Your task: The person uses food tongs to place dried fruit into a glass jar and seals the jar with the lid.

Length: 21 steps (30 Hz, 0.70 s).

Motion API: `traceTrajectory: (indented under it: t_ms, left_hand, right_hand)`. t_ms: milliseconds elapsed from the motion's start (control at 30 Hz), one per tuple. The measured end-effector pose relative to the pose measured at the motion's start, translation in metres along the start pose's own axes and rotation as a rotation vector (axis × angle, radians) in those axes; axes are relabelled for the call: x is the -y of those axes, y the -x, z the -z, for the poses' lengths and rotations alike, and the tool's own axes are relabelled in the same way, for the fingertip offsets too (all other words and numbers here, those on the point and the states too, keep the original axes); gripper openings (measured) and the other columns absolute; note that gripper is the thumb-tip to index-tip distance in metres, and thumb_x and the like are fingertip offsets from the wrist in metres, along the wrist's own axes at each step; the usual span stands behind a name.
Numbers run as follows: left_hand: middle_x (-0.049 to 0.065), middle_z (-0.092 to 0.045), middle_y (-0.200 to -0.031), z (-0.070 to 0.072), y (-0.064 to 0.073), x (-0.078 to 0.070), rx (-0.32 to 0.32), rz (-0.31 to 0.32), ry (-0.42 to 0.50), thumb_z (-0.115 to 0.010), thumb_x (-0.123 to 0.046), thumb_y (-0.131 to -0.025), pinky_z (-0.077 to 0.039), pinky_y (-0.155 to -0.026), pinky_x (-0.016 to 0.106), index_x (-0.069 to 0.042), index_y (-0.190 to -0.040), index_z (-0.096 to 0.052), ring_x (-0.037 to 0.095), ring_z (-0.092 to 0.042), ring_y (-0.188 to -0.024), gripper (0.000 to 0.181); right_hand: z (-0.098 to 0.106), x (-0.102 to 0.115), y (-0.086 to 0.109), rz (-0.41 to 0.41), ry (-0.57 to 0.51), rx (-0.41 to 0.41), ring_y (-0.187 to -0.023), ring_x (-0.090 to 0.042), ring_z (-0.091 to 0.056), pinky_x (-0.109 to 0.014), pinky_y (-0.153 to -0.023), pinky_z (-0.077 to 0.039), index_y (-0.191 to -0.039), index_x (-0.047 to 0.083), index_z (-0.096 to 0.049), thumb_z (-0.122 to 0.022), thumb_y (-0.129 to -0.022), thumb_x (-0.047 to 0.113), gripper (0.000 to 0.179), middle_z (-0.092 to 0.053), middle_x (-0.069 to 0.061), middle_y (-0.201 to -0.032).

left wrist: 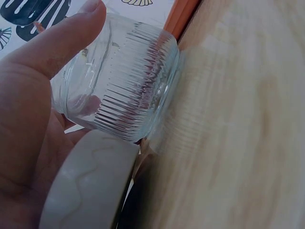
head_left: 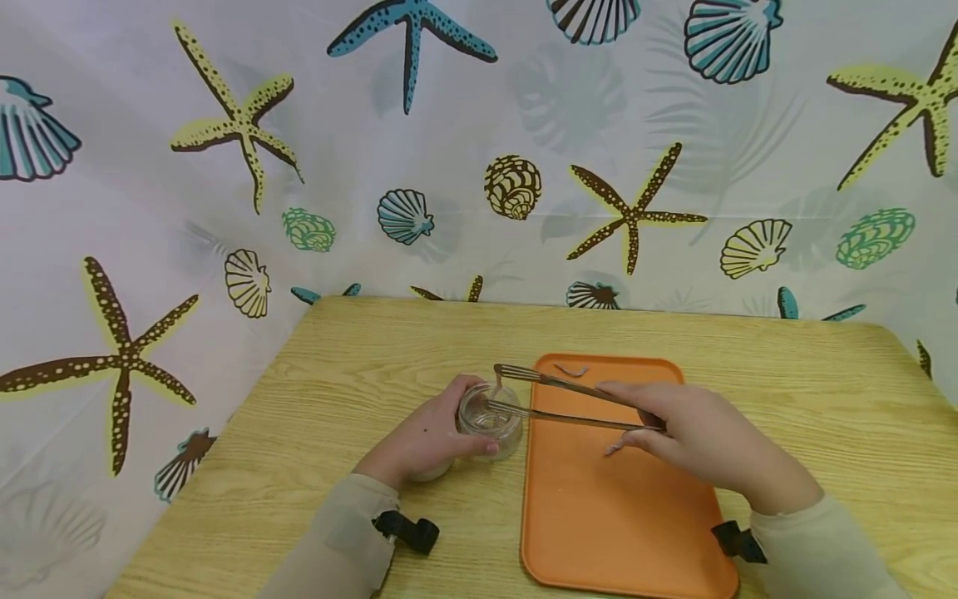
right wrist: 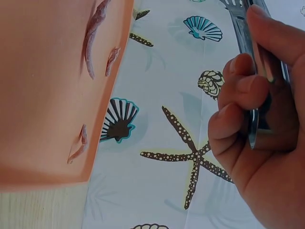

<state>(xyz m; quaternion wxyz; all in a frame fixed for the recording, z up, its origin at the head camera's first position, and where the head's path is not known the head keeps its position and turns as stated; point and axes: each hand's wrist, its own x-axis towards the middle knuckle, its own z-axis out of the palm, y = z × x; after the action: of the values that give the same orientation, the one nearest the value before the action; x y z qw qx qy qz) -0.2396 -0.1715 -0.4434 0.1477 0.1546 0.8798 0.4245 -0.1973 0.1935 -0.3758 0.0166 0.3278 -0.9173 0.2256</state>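
Note:
My left hand holds a clear ribbed glass jar on the wooden table, thumb and fingers around its sides. Some pinkish matter shows through the glass in the left wrist view. My right hand grips metal tongs, whose slotted tips reach over the jar's open mouth. A small pinkish strip is at the upper tip. Beside my left palm, a round white lid-like piece stands close to the jar.
An orange tray lies right of the jar, beneath the tongs and right hand. A few thin, twisted pinkish strips are on it, spread toward its edges. Behind the wooden table hangs a cloth printed with shells and starfish.

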Motion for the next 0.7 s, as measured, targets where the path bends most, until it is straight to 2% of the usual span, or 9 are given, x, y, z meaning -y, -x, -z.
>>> traceTrajectory:
  t_ms: [400, 700]
  left_hand:
    - [0.000, -0.057, -0.133, 0.0000, -0.0016, 0.0034, 0.004, -0.006, 0.007, -0.087, -0.053, -0.075, -0.040, -0.104, 0.049, -0.025, -0.153, -0.035, 0.017, -0.056, -0.120, 0.098]
    - [0.002, -0.055, -0.138, -0.0001, -0.0017, 0.0035, 0.005, -0.005, 0.000, -0.087, -0.055, -0.074, -0.040, -0.105, 0.048, -0.026, -0.153, -0.035, 0.018, -0.054, -0.122, 0.100]
  right_hand:
    - [0.0004, 0.0010, 0.0003, -0.016, -0.001, 0.021, -0.059, -0.003, -0.041, -0.026, -0.055, -0.040, -0.150, 0.035, -0.049, -0.073, -0.095, 0.030, 0.060, -0.046, 0.015, -0.075]
    - [0.0044, -0.0079, 0.0030, -0.059, -0.013, 0.010, -0.058, -0.003, -0.040, -0.027, -0.055, -0.039, -0.150, 0.030, -0.051, -0.072, -0.096, 0.030, 0.058, -0.046, 0.014, -0.073]
